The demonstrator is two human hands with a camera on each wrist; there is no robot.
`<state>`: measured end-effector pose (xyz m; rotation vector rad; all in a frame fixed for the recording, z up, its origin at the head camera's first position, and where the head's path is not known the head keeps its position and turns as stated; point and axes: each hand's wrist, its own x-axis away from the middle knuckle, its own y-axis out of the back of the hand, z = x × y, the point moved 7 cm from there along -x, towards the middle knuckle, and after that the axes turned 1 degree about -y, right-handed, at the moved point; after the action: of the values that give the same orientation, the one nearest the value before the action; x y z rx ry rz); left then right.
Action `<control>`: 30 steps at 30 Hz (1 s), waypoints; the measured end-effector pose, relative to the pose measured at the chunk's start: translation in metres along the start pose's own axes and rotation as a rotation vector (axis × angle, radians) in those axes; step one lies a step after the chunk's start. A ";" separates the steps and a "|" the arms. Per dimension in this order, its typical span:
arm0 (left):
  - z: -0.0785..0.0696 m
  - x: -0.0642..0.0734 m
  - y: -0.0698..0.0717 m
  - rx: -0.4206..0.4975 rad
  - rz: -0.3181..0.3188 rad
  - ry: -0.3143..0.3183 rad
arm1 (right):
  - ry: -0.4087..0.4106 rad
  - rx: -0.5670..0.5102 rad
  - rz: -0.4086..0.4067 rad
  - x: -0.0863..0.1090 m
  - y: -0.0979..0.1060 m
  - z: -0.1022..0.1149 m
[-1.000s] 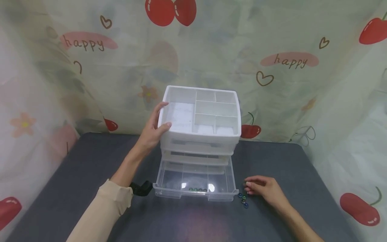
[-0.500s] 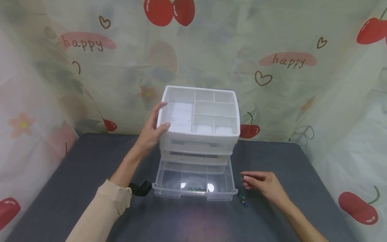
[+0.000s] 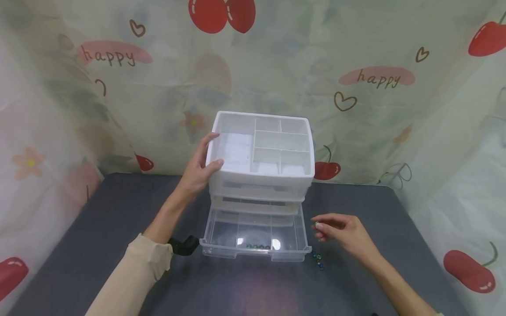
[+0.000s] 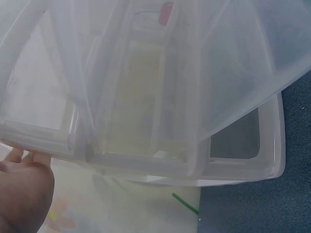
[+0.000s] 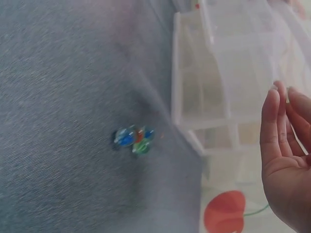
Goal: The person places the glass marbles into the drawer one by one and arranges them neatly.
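Observation:
A white plastic drawer organizer (image 3: pixel 282 140) with a divided top tray stands on the table. My left hand (image 3: pixel 195 169) grips its left rim, thumb on the front corner. The clear bottom drawer (image 3: pixel 221 228) is pulled out, and a row of several glass marbles (image 3: pixel 258 247) lies near its front. To the right of the drawer, my right hand (image 3: pixel 345 235) pinches a small greenish marble (image 3: pixel 316 224) above the table. Below that hand, several blue, green and orange marbles (image 5: pixel 133 138) sit in a cluster on the cloth, seen in the right wrist view.
Dark grey cloth covers the table (image 3: pixel 130 210). A curtain (image 3: pixel 269 66) printed with cherries hangs behind and at both sides. A black strap-like piece (image 3: pixel 185 245) projects from the left wrist, close to the drawer's left corner.
My right hand has risen from beside the marble cluster and moved slightly away from me and left, carrying one marble. The left hand stays on the organizer.

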<state>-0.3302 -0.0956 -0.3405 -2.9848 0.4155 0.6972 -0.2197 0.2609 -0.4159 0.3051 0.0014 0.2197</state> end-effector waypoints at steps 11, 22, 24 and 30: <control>-0.001 0.002 0.001 -0.002 0.002 0.003 | 0.034 -0.009 0.018 -0.006 -0.013 0.025; -0.003 0.001 0.000 0.012 0.005 -0.007 | 0.077 -0.021 0.075 -0.016 -0.030 0.047; -0.003 0.000 0.000 0.017 0.005 -0.009 | 0.082 -0.031 0.088 -0.019 -0.035 0.050; -0.003 0.000 0.000 0.004 0.003 -0.009 | 0.089 -0.069 0.140 -0.027 -0.050 0.056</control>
<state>-0.3286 -0.0960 -0.3378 -2.9761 0.4199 0.7093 -0.2335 0.1921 -0.3784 0.2263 0.0599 0.3718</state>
